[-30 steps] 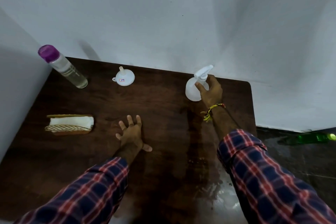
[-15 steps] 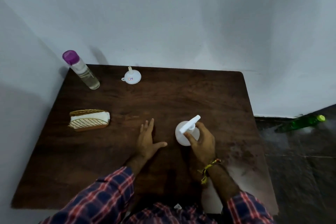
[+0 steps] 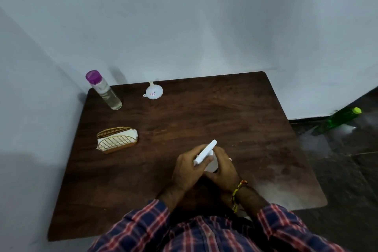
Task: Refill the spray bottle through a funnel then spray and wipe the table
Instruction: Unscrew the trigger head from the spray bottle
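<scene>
A white spray bottle (image 3: 206, 152) stands on the dark wooden table (image 3: 204, 116), near its front middle. My left hand (image 3: 187, 168) wraps around the bottle's left side under the trigger head. My right hand (image 3: 224, 166) closes on its right side; most of the bottle's body is hidden by both hands. A white funnel (image 3: 153, 92) lies upside down at the back of the table. A clear refill bottle with a purple cap (image 3: 103, 90) stands at the back left corner. White wipes sit in a gold wire holder (image 3: 117, 139) at the left.
Grey walls close the table in at the back and left. A green bottle (image 3: 342, 118) stands on the dark floor to the right. The table's front right area looks wet and shiny.
My right hand drew the spray bottle from the back right to the front middle. My left hand lifted off the table and took hold of the bottle's left side.
</scene>
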Tool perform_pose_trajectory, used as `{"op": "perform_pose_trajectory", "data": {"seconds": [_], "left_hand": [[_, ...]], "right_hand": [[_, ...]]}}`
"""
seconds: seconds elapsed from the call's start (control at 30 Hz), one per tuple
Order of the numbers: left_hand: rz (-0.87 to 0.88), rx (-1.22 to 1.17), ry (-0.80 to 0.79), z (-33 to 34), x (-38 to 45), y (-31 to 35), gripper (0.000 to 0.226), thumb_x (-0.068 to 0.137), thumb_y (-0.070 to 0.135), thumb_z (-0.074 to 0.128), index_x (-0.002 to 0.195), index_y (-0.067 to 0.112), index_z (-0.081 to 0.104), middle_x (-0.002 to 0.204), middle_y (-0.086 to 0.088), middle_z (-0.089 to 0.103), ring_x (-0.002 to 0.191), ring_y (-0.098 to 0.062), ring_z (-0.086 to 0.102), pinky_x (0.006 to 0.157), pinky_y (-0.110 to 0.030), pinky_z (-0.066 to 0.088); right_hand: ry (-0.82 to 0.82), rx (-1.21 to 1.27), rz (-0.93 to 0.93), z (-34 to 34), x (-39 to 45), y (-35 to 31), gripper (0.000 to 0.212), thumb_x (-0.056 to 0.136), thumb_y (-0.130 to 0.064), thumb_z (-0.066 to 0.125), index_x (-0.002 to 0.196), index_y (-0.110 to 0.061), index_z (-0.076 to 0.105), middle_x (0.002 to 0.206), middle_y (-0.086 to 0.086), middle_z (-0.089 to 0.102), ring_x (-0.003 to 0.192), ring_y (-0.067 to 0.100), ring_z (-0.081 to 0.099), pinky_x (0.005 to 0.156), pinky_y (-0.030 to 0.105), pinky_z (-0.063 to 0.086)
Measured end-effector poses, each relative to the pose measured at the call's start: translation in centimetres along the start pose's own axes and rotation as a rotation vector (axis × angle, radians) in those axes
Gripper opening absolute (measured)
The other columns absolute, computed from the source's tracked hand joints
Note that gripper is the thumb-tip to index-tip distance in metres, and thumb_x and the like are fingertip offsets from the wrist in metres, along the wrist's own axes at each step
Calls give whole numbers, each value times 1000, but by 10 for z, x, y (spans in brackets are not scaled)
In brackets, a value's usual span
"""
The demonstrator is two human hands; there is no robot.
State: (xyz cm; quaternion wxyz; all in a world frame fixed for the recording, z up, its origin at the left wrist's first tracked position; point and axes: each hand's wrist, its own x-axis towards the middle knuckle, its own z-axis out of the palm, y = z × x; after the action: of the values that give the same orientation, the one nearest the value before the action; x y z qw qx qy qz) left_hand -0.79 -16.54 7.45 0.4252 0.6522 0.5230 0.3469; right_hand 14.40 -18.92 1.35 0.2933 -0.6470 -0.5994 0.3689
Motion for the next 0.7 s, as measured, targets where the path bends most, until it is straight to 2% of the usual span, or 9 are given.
{"op": "perform_pose_trajectory", "data": {"seconds": [0.07,0.17,0.3,0.4,0.47,0.57,0.6,0.63,0.7], "left_hand": [[-12,12,21,3,1,1,30,86,29,74,115,31,67,106,16,70,101,1,65,88,-23,54],[-98,-39,61,1,7,5,34,87,30,72,120,26,67,114,14,69,106,2,63,92,-23,52],[-171,-291,145,-15,23,20,28,89,20,70,117,16,68,111,3,73,105,-13,68,89,-35,55],[-250,-473,206,-24,33,37,18,91,12,65,109,13,69,103,-3,75,99,-20,71,78,-38,60],[-278,-462,255,-23,38,39,14,91,17,66,104,15,70,101,-3,75,98,-21,71,81,-43,59],[-321,-444,361,-20,42,40,12,89,26,70,95,16,73,93,-7,76,91,-28,72,81,-57,57],[-333,-435,390,-18,43,38,11,88,27,70,91,17,73,90,-7,75,88,-29,72,80,-59,56],[-344,-425,412,-18,43,39,8,88,26,71,87,18,72,88,-6,75,86,-27,72,80,-59,56],[-341,-446,396,-21,43,40,6,88,24,70,90,18,71,90,-4,75,88,-23,73,81,-56,57]], "right_hand": [[-63,-20,92,-2,0,4,94,62,-63,78,141,-29,39,142,-9,45,128,10,47,106,40,43],[-96,58,137,-13,2,7,92,62,-60,81,139,-39,35,139,-13,47,123,11,51,101,43,48],[-124,441,251,-31,7,-2,104,55,-49,91,141,-43,34,136,-11,48,119,14,55,97,41,54],[-229,864,398,-47,11,-11,81,66,-38,88,136,-29,48,132,6,53,114,27,60,87,47,58],[-262,1001,428,-54,11,-19,73,65,-41,88,128,-23,56,131,14,56,114,34,60,81,48,58],[-91,673,274,-51,9,-32,80,57,-39,93,123,-25,50,123,3,57,107,19,62,74,29,58],[-52,540,223,-49,8,-36,84,55,-40,93,122,-27,45,122,-3,54,107,14,59,76,27,59],[-57,460,186,-45,8,-33,89,52,-44,93,123,-30,41,122,-7,51,110,12,57,80,29,59],[-156,472,186,-48,10,-29,98,51,-49,91,129,-32,35,127,-9,47,114,14,55,85,31,59]]}}
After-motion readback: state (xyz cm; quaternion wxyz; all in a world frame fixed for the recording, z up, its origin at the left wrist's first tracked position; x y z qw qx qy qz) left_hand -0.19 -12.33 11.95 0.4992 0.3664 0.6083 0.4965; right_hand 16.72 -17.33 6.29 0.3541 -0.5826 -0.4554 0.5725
